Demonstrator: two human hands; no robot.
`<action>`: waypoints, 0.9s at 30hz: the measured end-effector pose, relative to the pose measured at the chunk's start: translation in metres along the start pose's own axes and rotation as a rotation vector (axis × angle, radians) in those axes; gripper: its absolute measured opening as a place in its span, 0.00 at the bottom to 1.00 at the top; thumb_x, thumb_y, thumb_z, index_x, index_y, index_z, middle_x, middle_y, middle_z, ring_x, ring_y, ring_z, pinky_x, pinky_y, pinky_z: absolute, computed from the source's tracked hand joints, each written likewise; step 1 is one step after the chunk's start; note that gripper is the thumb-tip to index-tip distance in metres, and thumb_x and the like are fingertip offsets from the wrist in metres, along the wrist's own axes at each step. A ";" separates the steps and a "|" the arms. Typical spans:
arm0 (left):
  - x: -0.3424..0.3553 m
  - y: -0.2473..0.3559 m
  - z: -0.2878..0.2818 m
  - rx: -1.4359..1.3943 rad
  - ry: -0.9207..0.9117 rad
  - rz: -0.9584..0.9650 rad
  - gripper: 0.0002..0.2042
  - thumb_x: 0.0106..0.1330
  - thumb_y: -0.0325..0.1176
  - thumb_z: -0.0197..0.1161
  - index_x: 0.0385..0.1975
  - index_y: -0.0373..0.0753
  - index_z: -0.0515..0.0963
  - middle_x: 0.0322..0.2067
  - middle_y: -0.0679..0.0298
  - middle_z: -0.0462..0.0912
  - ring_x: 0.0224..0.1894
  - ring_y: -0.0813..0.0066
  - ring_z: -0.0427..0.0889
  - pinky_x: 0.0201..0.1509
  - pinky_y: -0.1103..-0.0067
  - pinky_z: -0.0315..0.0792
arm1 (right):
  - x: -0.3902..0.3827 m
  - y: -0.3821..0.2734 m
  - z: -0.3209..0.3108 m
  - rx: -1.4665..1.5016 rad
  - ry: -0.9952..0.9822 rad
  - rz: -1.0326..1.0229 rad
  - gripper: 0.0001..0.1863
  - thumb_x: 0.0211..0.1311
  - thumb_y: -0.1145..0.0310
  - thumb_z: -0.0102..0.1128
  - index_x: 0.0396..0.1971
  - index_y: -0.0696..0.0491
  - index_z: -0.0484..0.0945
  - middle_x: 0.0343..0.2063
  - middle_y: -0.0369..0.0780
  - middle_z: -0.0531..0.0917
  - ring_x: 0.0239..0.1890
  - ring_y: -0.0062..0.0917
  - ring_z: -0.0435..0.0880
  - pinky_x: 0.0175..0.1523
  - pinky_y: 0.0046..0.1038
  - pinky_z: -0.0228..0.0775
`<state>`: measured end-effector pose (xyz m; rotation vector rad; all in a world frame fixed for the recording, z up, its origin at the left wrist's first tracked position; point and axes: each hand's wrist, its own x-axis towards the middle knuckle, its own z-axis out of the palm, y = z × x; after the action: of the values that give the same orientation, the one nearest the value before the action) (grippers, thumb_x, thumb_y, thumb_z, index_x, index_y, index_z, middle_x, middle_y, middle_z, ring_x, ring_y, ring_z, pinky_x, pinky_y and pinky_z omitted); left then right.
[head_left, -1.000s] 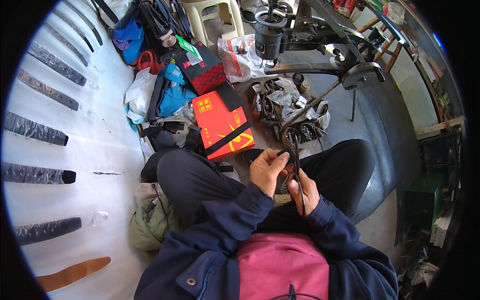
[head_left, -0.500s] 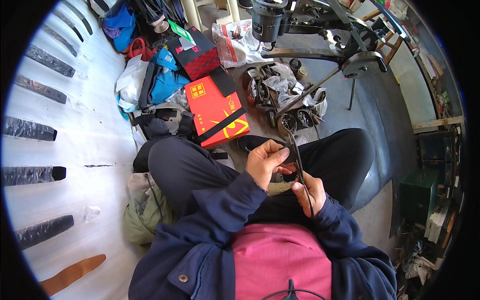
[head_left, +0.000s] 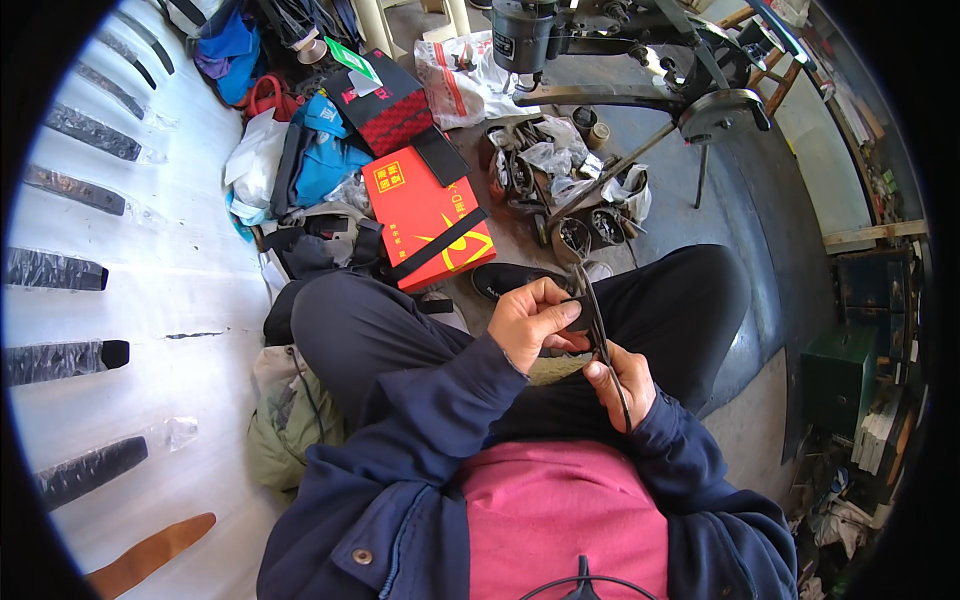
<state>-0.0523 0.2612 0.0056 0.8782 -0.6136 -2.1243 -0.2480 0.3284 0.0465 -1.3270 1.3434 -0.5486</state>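
Note:
Between my knees, my right hand (head_left: pixel 626 382) grips a thin, dark, slightly curved strip (head_left: pixel 598 335) seen nearly edge-on. Its thumb presses against the strip's near part, and the fingers lie behind. My left hand (head_left: pixel 528 318) pinches a small flat black piece (head_left: pixel 575 314) between thumb and fingers, right beside the strip's face. Whether the piece touches the strip, or belongs to it, I cannot make out. What the strip is made of is also unclear.
At left, a white sheet carries several dark plastic-wrapped straps (head_left: pixel 95 130) and a brown one (head_left: pixel 150 553). Ahead lie a red box (head_left: pixel 415 205), bags, and tins of small parts (head_left: pixel 572 238). A black cast-metal machine (head_left: pixel 715 115) stands ahead right; a green box (head_left: pixel 838 378) sits far right.
The view has shifted slightly. My left hand has turned a little, and more of the black piece shows beside the strip. Both hands keep their grip.

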 end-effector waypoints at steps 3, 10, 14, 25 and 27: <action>0.001 0.003 -0.004 -0.010 -0.040 -0.040 0.04 0.70 0.27 0.63 0.37 0.36 0.75 0.36 0.60 0.85 0.34 0.66 0.88 0.41 0.71 0.86 | -0.003 0.002 -0.003 -0.030 -0.017 0.010 0.32 0.71 0.40 0.56 0.41 0.61 0.79 0.17 0.38 0.73 0.21 0.21 0.73 0.30 0.28 0.68; 0.004 0.011 -0.015 0.170 -0.121 -0.139 0.04 0.70 0.26 0.63 0.38 0.34 0.75 0.35 0.58 0.85 0.34 0.64 0.89 0.39 0.72 0.87 | 0.001 0.010 0.001 -0.030 0.022 -0.081 0.31 0.70 0.41 0.57 0.29 0.59 0.74 0.15 0.39 0.72 0.19 0.21 0.69 0.27 0.30 0.65; 0.007 0.018 -0.023 0.196 -0.195 -0.194 0.04 0.70 0.25 0.62 0.39 0.34 0.75 0.35 0.58 0.85 0.34 0.66 0.89 0.40 0.72 0.87 | -0.002 0.010 0.003 -0.039 -0.004 -0.080 0.30 0.70 0.42 0.58 0.29 0.60 0.74 0.14 0.39 0.71 0.18 0.22 0.68 0.26 0.30 0.64; 0.006 0.034 -0.041 0.367 -0.283 -0.366 0.08 0.68 0.27 0.66 0.43 0.31 0.77 0.35 0.63 0.83 0.33 0.71 0.87 0.38 0.73 0.86 | -0.012 0.010 0.007 -0.136 -0.092 -0.026 0.25 0.72 0.49 0.60 0.29 0.60 0.76 0.13 0.41 0.73 0.16 0.24 0.71 0.26 0.30 0.66; 0.007 0.033 -0.043 0.361 -0.260 -0.350 0.08 0.68 0.28 0.67 0.42 0.32 0.77 0.34 0.62 0.84 0.31 0.70 0.87 0.34 0.75 0.85 | -0.012 0.011 0.008 -0.202 -0.093 0.043 0.25 0.72 0.50 0.61 0.29 0.61 0.76 0.12 0.41 0.73 0.17 0.22 0.72 0.26 0.30 0.66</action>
<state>-0.0085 0.2297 -0.0040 0.9634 -1.0686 -2.5138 -0.2478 0.3444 0.0393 -1.4652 1.3738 -0.3242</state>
